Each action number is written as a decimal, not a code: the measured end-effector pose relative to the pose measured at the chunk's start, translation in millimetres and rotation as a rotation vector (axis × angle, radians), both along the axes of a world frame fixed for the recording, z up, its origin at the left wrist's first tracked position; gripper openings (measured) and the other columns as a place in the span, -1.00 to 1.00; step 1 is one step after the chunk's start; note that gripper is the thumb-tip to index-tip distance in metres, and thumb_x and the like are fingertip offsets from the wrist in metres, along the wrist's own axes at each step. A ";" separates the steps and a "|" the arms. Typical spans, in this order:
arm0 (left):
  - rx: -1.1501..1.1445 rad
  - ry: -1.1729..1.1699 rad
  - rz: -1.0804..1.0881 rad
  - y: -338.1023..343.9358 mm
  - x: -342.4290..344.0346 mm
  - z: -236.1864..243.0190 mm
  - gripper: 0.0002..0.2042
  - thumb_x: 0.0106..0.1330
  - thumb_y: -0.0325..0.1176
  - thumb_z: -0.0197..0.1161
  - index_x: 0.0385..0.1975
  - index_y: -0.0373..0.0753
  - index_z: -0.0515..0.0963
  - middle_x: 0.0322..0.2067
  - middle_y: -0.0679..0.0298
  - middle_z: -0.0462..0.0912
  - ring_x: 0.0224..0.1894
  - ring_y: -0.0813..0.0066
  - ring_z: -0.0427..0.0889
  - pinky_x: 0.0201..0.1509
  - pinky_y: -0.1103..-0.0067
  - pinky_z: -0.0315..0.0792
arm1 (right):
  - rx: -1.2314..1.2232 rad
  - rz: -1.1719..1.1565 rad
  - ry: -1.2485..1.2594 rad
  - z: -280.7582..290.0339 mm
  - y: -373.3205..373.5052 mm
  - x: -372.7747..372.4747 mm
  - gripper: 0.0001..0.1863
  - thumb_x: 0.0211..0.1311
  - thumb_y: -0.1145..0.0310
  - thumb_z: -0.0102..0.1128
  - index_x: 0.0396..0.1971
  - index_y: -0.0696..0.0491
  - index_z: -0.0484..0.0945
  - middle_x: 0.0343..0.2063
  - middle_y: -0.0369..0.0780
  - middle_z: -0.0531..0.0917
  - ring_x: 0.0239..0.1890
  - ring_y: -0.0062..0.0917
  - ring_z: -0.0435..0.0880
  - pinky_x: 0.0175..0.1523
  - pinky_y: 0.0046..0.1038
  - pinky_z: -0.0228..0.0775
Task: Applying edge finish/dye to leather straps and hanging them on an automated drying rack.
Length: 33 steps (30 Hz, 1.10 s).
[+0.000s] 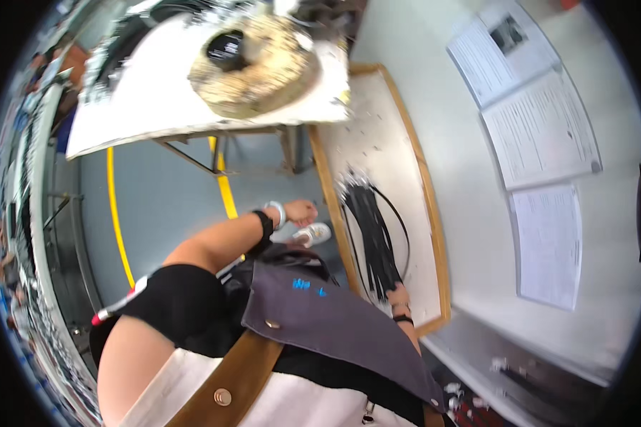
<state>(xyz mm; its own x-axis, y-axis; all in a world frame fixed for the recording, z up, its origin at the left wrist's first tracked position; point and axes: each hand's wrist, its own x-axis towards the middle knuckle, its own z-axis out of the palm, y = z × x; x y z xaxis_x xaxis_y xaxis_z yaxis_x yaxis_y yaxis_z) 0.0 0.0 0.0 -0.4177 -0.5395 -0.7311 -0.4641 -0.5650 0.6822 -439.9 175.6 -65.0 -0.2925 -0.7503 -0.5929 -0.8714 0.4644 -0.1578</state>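
Note:
My right hand (399,294) reaches down at the near end of a bundle of black cables (374,238) and its fingers close round that end. The bundle lies lengthwise in a shallow tray (421,213) with a wooden rim, and its far end shows small shiny tips. One cable bows out from the bundle toward the tray's right side. Out over the floor, beside the tray's left rim, my left hand (301,212) hangs with its fingers curled in. I see nothing in it. A pale band and a black band circle that wrist.
A white table (149,92) stands ahead, bearing a rough yellowish round block (263,85) with a black round part (226,50) on it. Printed sheets (541,132) hang on the pale wall panel at right. Yellow lines (224,188) cross the grey floor.

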 end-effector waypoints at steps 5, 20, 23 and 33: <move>-0.213 -0.046 0.367 72.1 79.9 29.6 -0.64 0.32 -0.17 -0.12 -0.49 -0.26 0.56 -0.69 0.26 0.54 -0.63 0.49 0.52 -0.52 0.53 0.43 | -0.581 0.358 -0.561 -74.0 -29.6 -16.7 -0.77 0.17 0.32 -0.01 -0.26 0.11 0.51 -0.32 -0.09 0.59 -0.30 -0.26 0.55 -0.13 -0.33 0.41; -0.537 -0.110 1.121 188.4 257.2 170.2 -0.81 0.29 -0.26 0.08 -0.40 -0.26 0.49 -0.60 0.39 0.46 -0.56 0.65 0.45 -0.45 0.65 0.44 | 0.034 0.612 -1.266 146.4 -140.3 417.7 -0.86 0.22 0.51 0.01 -0.28 0.15 0.53 -0.48 -0.31 0.56 -0.50 -0.71 0.49 -0.41 -0.68 0.34; -0.764 -0.266 1.140 178.0 324.1 231.7 -0.81 0.29 -0.28 0.06 -0.45 -0.26 0.48 -0.62 0.40 0.45 -0.58 0.69 0.43 -0.48 0.68 0.42 | -0.015 0.702 -1.336 204.7 -135.1 491.1 -0.85 0.22 0.50 -0.01 -0.28 0.15 0.54 -0.46 -0.30 0.56 -0.44 -0.70 0.51 -0.34 -0.68 0.35; -1.304 -0.690 0.793 22.6 516.3 369.0 -0.81 0.17 -0.25 0.12 -0.39 -0.25 0.52 -0.54 0.17 0.59 -0.47 0.29 0.59 -0.35 0.45 0.41 | -0.820 0.740 -1.319 346.8 -197.3 659.5 -0.86 0.20 0.53 -0.02 -0.31 0.19 0.53 -0.47 -0.23 0.58 -0.39 -0.60 0.59 -0.28 -0.61 0.39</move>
